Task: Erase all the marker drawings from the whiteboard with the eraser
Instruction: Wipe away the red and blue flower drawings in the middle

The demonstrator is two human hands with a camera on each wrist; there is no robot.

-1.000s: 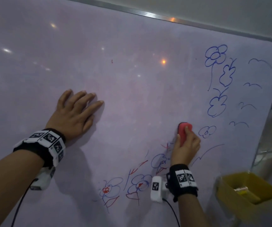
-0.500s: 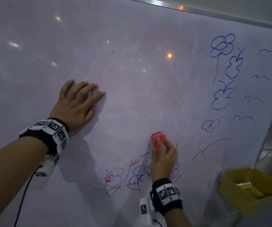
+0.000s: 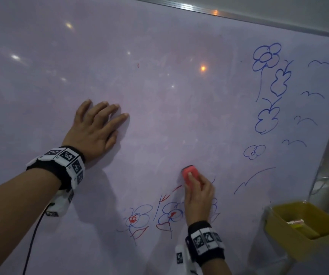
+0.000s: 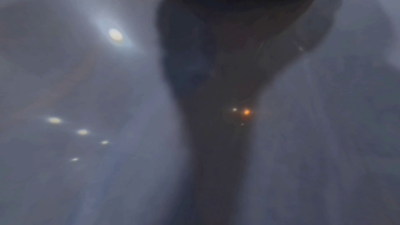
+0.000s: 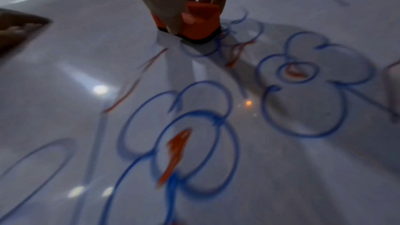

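Head view: the red eraser [image 3: 191, 175] is gripped in the right hand [image 3: 198, 197] and pressed flat to the whiteboard [image 3: 159, 96] above the flower drawings [image 3: 153, 217] near its bottom edge, so wiping reaches them. The left hand [image 3: 95, 129] is spread open on the board, seemingly as a brace.

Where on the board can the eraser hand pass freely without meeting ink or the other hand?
Free: the wide patch of whiteboard between the left hand and the blue flowers, above the eraser. Crowded: below the right hand, among the red-and-blue flowers, and the right edge by the yellow bin.
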